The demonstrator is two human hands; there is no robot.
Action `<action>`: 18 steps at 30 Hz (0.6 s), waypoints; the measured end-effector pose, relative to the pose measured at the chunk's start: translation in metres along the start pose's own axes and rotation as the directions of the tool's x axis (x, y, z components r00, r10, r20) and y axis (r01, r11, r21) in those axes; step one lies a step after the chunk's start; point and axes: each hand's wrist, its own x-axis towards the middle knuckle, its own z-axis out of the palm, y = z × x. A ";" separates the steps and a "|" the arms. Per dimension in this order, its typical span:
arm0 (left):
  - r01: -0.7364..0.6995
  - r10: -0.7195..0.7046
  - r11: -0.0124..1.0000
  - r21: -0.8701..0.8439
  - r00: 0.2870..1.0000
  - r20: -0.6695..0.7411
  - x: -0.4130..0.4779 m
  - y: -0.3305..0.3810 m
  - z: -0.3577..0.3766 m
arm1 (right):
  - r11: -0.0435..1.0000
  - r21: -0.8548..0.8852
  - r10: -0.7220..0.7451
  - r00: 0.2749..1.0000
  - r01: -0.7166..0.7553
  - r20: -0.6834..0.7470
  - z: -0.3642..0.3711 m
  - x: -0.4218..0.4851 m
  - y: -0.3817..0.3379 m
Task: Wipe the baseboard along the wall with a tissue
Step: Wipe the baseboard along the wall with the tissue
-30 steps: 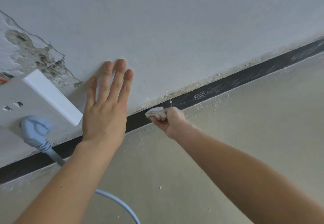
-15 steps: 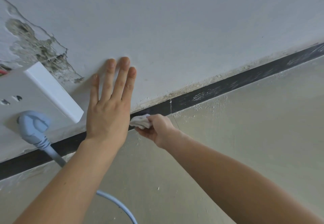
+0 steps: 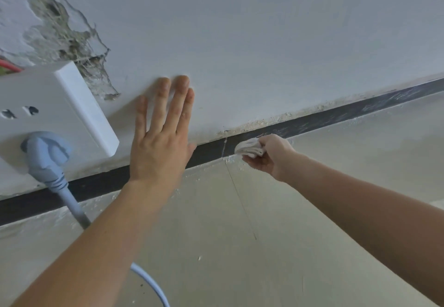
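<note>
The left hand (image 3: 158,143) lies flat against the white wall (image 3: 264,42). Its fingers (image 3: 177,105) are straight and close together and hold nothing, and the heel of the hand covers part of the black baseboard (image 3: 324,119). Further right along the baseboard, the right hand (image 3: 271,155) has its fingers curled round a crumpled white tissue (image 3: 248,148). The tissue lies against the face of the strip, just right of a thin upright seam.

Left of the seam the baseboard looks plain dark. Right of it the strip is streaked with pale dust. Crumbs of plaster sit along its upper edge and on the floor (image 3: 240,234) at its foot.

Near the left end of the wall is a white socket (image 3: 55,110) with a blue-grey plug (image 3: 45,153) in it. Its cable (image 3: 153,287) runs down across the baseboard and curves over the floor. Above the socket the plaster is broken away in a rough patch (image 3: 60,35), and a red wire (image 3: 9,65) shows beside it.
</note>
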 end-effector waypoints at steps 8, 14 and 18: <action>0.103 -0.104 0.994 -0.039 0.995 -0.005 0.004 0.023 0.007 | 0.902 -0.431 0.010 0.999 0.014 0.053 -0.010 -0.009 0.009; 0.026 -0.029 0.999 -0.031 0.996 -0.079 0.021 0.024 -0.002 | 0.955 -0.263 0.173 0.976 -0.134 0.129 0.007 0.029 0.061; 0.080 -0.072 0.993 0.088 0.994 -0.088 0.043 0.035 -0.006 | 0.972 -0.105 0.230 0.937 -0.209 0.264 0.028 0.036 0.061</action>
